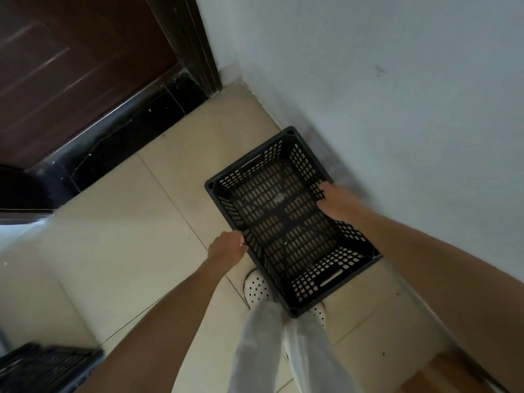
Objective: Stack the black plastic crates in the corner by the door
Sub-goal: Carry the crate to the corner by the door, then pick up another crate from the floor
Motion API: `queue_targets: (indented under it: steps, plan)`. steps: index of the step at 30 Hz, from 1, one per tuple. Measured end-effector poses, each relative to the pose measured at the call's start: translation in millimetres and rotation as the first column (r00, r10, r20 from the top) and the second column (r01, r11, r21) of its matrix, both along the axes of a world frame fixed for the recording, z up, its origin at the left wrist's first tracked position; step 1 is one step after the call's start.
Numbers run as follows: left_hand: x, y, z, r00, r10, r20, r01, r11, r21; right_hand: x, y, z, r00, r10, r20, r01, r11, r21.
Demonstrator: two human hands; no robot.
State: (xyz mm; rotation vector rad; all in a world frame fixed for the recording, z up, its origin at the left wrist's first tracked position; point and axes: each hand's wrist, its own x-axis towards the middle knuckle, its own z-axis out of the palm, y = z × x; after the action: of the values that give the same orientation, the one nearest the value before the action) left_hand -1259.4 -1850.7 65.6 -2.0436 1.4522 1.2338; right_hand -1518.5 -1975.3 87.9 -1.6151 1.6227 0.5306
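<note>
- You hold one black crate [286,222] with both hands, its open side facing up at you.
- Your left hand [226,249] grips the rim of the left long side. Its fingers curl around the edge, so the tips are hidden.
- Your right hand [338,204] grips the rim of the right long side. Its fingers [321,194] hook over the edge and press on the inside of the wall with the holes.
- The crate is tilted a little. One short end points at the corner and the other short end points back at you.
- The crate is up over your feet. Its near corner hides the toes of your white shoes [256,287] and the top of your white trousers [255,350].
- The right side of the crate is just beside the pale wall [368,66].
- The dark brown door [71,66] is up and to the left, with a black step [127,137] under it. The corner where the door frame meets the wall is past the far end of the crate, and the crate is near it but not in it.
- The floor [127,222] has pale tiles.
- A second black crate [45,367] sits on the floor at the bottom left, well apart from the one you hold. It is blurry.
</note>
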Motion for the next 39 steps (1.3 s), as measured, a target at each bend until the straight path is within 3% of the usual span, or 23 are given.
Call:
queue_targets:
  steps: [5, 10, 16, 21, 27, 33, 39]
  plan:
    - [0, 12, 104, 0.994, -0.097, 0.053, 0.105, 0.979, -0.174, 11, 22, 98, 0.965, 0.257, -0.053, -0.261, 0.962, -0.079]
    - [0, 45, 207, 0.994, -0.025, 0.105, 0.060, 0.935, -0.349, 33, 58, 196, 0.921, 0.381, -0.083, -0.390, 0.900, -0.195]
    - [2, 130, 288, 0.967, 0.096, 0.237, 0.028, 0.883, -0.469, 87, 129, 265, 0.774, 0.630, -0.065, -0.610, 0.712, -0.348]
    - [28, 204, 330, 0.909, 0.276, 0.314, -0.064, 0.834, -0.548, 147, 178, 308, 0.612, 0.785, -0.100, -0.732, 0.513, -0.448]
    - [68, 317, 377, 0.770, 0.539, 0.341, -0.266, 0.758, -0.595, 224, 252, 361, 0.347, 0.933, -0.098, -0.794, 0.237, -0.560]
    - [111, 459, 413, 0.572, 0.736, 0.362, -0.455, 0.652, -0.607, 326, 366, 398, 0.085, 0.988, -0.125, -0.786, -0.011, -0.618]
    - [146, 608, 422, 0.417, 0.807, 0.418, -0.579, 0.590, -0.562, 406, 513, 405, -0.198, 0.975, -0.096, -0.776, -0.216, -0.593]
